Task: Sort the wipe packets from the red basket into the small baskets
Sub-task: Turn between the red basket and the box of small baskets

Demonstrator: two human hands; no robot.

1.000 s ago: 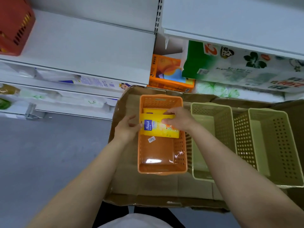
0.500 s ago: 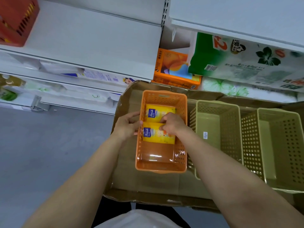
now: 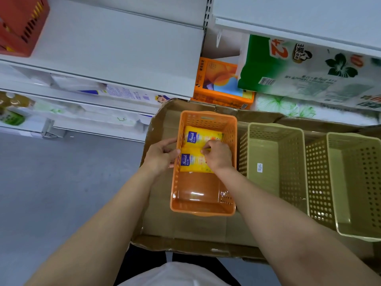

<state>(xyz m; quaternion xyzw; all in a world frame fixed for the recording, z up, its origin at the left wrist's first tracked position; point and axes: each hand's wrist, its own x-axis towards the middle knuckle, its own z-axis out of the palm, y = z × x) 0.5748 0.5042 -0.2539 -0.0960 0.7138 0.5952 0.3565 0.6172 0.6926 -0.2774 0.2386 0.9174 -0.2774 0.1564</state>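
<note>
The left hand (image 3: 160, 156) gripped the orange basket (image 3: 203, 203) wall; the right hand (image 3: 217, 154), fingers curled, apparently pinched the nearer yellow wipe packet (image 3: 190, 163) beside another packet (image 3: 203, 135).

This was a shop: white metal shelves (image 3: 123, 50) held wrapped tissue packs (image 3: 309, 73), with more goods stacked just below them.
</note>
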